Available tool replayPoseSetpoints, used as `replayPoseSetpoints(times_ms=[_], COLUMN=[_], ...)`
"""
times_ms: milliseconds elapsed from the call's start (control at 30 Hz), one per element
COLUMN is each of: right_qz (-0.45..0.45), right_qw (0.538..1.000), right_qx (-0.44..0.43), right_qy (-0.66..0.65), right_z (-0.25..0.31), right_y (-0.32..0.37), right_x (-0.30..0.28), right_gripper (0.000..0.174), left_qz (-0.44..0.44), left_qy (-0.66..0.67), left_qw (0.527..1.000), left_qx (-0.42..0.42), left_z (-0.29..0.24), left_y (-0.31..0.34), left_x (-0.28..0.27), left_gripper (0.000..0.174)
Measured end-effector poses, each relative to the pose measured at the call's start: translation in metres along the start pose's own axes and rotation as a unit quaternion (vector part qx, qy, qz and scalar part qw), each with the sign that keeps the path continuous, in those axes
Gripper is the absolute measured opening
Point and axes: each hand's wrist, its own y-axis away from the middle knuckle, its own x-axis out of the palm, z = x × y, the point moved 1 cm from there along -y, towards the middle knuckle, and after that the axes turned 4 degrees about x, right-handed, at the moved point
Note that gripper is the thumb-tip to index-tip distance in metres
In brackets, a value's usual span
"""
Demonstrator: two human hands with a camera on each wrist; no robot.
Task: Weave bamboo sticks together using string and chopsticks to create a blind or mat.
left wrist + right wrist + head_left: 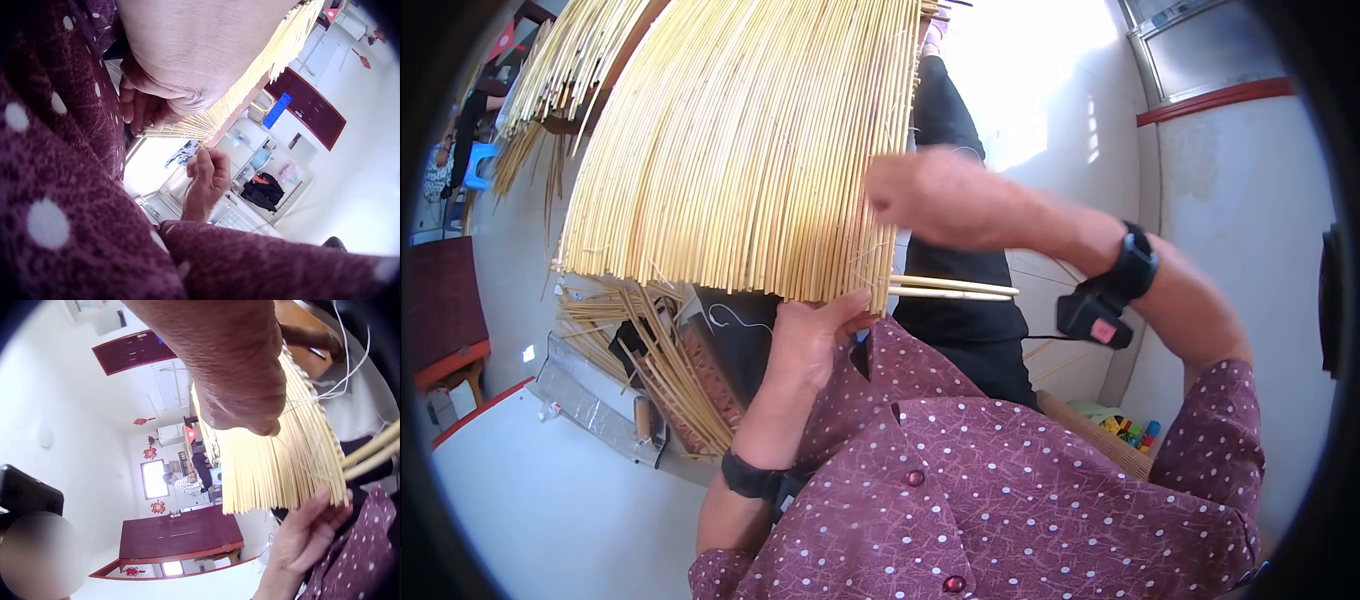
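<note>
Where the maroon white-dotted shirt fills the near view, the left hand rises from it – black strap on the wrist – to the lower right corner of the hanging mat of thin pale-yellow sticks. Its thumb lies on the near face of the stick ends and its fingers, close together and nearly straight, lie on the far face, so the mat's lower edge is pinched between them. Two thicker pale rods jut out to the right just above this hand. Higher on the mat's right edge sits the right hand, fingers drawn together against the sticks; a thin white thread runs by them, but whether they pinch it I cannot tell. Farther left, below the mat, loose yellow sticks lie in a heap – and behind the mat stands a person in black trousers.
</note>
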Motion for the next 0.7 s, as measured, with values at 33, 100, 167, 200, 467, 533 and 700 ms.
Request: replayPoseSetpoints(times_ms=[33, 100, 167, 200, 467, 533, 700], right_qz=[-0.041, -0.118, -0.155, -0.157, -0.194, -0.101, -0.056], right_qw=[0.994, 0.964, 0.924, 0.912, 0.855, 0.789, 0.799], right_qx=[-0.011, -0.029, 0.016, 0.049, 0.306, 0.462, 0.515], right_qy=[0.105, 0.236, 0.35, 0.375, 0.372, 0.393, 0.306], right_z=[-0.02, -0.045, -0.062, -0.077, -0.193, -0.195, -0.219], right_y=[0.002, 0.013, 0.027, 0.034, 0.136, 0.157, 0.189], right_x=[-0.004, -0.04, -0.074, -0.085, -0.134, -0.129, -0.088], right_gripper=[0.009, 0.012, 0.007, 0.005, 0.012, 0.014, 0.018], left_qz=[0.0, 0.01, 0.013, 0.017, 0.027, 0.031, 0.015], left_qy=[0.001, -0.006, -0.004, -0.003, -0.002, 0.001, -0.012], left_qw=[1.0, 1.0, 1.0, 1.0, 1.0, 0.999, 1.0], left_qx=[0.0, 0.002, 0.001, 0.0, 0.004, 0.013, 0.002], left_z=[0.0, 0.001, 0.0, 0.0, 0.0, -0.001, -0.002], left_y=[0.0, 0.0, 0.0, 0.0, 0.001, 0.002, 0.001], left_x=[0.0, -0.001, -0.001, 0.0, -0.001, 0.0, -0.001], left_gripper=[0.037, 0.036, 0.037, 0.037, 0.037, 0.037, 0.036])
